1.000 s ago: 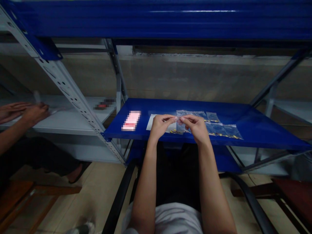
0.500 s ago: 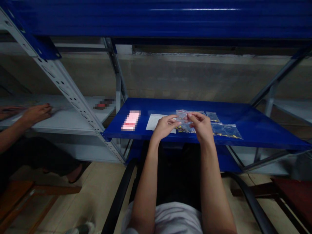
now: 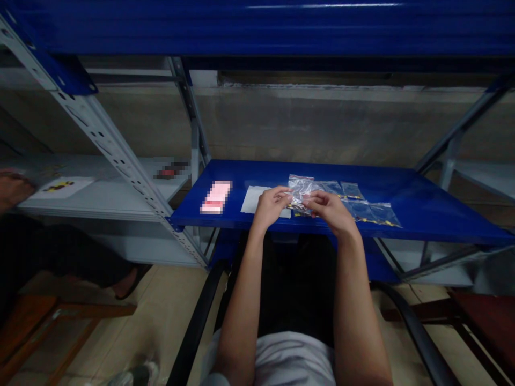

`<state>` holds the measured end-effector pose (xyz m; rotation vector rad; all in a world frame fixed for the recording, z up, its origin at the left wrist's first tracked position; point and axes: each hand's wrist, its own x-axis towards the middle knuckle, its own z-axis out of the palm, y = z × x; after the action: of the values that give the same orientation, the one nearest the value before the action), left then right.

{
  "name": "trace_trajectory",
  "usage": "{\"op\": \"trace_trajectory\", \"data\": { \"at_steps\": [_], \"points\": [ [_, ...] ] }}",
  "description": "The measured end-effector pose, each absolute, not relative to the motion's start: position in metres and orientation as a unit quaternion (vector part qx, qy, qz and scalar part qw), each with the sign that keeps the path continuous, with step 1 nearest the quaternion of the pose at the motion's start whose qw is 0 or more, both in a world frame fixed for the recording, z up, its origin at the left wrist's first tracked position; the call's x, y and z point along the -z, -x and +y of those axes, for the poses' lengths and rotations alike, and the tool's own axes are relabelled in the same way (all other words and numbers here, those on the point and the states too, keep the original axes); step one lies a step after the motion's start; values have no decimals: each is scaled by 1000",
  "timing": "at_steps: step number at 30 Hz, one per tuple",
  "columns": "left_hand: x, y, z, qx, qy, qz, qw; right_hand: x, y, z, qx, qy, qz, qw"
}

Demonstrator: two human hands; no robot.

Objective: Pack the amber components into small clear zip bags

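A clear zip-lock bag (image 3: 301, 187) with small yellow and dark pieces at its bottom is held up over the blue shelf. My left hand (image 3: 272, 206) pinches its left side, and my right hand (image 3: 328, 208) grips its right side between thumb and fingers. Just right of my right hand lie more filled zip bags (image 3: 382, 213) in two rows, partly overlapping. Beneath and beside my left hand rests a white sheet of paper (image 3: 252, 199), its right part covered by the hand.
A pink blurred item (image 3: 217, 197) lies on the blue shelf (image 3: 189, 206) at left. On the neighbouring grey shelf, a co-worker's hand (image 3: 15, 188) is by a white paper (image 3: 76, 188) with yellow and dark pieces. A perforated metal post (image 3: 108, 145) divides the shelves.
The bag now stands plainly visible between my hands, held lower on its sides; my right hand has dropped slightly. The co-worker's hand has drawn left, uncovering the paper with pieces.
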<state>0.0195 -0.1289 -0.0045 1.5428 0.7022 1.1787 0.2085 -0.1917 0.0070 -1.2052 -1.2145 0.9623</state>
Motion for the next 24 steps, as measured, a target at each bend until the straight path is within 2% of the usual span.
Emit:
{"op": "trace_trajectory", "data": {
  "at_steps": [8, 15, 19, 24],
  "points": [
    [14, -30, -129, -448, -644, 313, 536, 0, -220, -188, -372, 531, -472, 597],
    [22, -62, -143, -478, -611, 343, 530, 6, -242, -202, -390, 539, -429, 612],
    [24, -110, -145, -488, -644, 336, 484, 11, -285, -211, -351, 569, -408, 622],
    [18, -213, -123, -406, -745, 313, 426, 5, -384, -200, -269, 653, -397, 586]
  ]
}}
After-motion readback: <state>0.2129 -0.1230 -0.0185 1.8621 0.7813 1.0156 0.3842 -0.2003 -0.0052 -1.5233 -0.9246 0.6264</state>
